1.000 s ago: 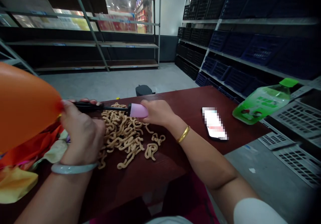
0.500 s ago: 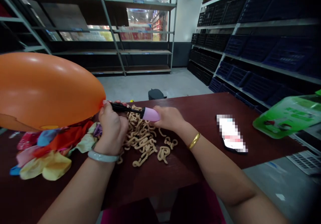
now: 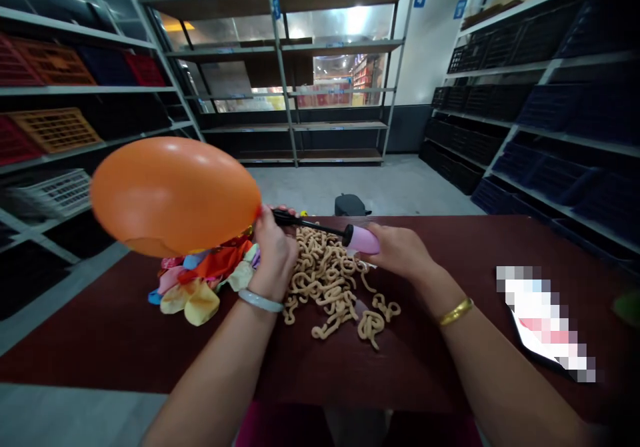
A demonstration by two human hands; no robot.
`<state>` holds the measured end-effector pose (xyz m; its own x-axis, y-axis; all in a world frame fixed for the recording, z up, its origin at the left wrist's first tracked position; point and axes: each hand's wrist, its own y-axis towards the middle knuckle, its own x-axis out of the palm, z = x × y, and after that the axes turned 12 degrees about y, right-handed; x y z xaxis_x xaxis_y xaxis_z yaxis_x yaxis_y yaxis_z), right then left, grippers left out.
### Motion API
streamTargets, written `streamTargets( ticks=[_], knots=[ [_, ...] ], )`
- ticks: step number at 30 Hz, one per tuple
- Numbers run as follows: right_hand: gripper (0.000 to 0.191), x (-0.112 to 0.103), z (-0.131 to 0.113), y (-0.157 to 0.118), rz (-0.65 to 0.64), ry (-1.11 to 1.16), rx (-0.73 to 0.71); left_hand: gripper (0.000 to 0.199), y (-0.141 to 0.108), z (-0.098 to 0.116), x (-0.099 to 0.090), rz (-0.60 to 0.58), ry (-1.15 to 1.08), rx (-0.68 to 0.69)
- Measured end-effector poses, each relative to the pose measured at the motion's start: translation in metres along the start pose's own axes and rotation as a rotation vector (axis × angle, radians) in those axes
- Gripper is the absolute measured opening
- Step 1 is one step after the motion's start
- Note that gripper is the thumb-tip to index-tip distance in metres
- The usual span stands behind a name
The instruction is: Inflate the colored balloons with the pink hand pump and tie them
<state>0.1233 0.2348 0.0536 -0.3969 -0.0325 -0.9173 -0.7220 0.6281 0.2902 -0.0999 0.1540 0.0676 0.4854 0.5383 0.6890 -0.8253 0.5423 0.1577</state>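
Head view: orange balloon (image 3: pixel 175 190) well inflated, prob. untied, above counter (image 3: pixel 120 347), L side. L hand (image 3: pixel 275 250) fingers pinch its neck at pump (image 3: pixel 323 226); R hand (image 3: pixel 403 250) fingers round pink handle (image 3: pixel 365 239). Flat balloons (image 3: pixel 200 297) below: uninflated.

Left hand (image 3: pixel 274 247) covers the orange balloon (image 3: pixel 175 193)'s neck and the pump (image 3: pixel 323 227)'s front tip; join not visible. Right hand (image 3: pixel 400 250) hides the rear end of the pink handle (image 3: pixel 364 240). Limp coloured pieces (image 3: pixel 213 267) partly behind balloon; tan strands (image 3: pixel 325 273) partly behind left hand and pump. Both forearms run out of frame. Phone (image 3: pixel 535 340) screen pixelated, unreadable. Green thing (image 3: pixel 629 309) blurred, cut by right edge. Dark bin (image 3: pixel 351 205)'s base behind table (image 3: pixel 425 380). Yellow bit (image 3: pixel 303 213) too small to identify.
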Motion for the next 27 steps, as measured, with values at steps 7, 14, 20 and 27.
streamTargets(
  ticks=[7, 14, 20, 27],
  knots=[
    [0.048, 0.007, -0.020, -0.005, 0.028, 0.044, 0.001, 0.027, -0.050, -0.029, 0.019, -0.155, 0.004, -0.092],
    [0.046, 0.012, -0.021, -0.003, 0.042, 0.075, -0.015, 0.025, -0.050, -0.026, 0.019, -0.115, 0.022, -0.073],
    [0.041, 0.010, -0.012, -0.001, -0.027, 0.139, -0.003, 0.027, 0.000, 0.012, -0.004, 0.016, -0.004, -0.009],
    [0.038, 0.002, 0.001, 0.000, -0.071, 0.135, -0.014, 0.029, 0.020, 0.018, -0.020, 0.047, -0.040, 0.031]
  ],
)
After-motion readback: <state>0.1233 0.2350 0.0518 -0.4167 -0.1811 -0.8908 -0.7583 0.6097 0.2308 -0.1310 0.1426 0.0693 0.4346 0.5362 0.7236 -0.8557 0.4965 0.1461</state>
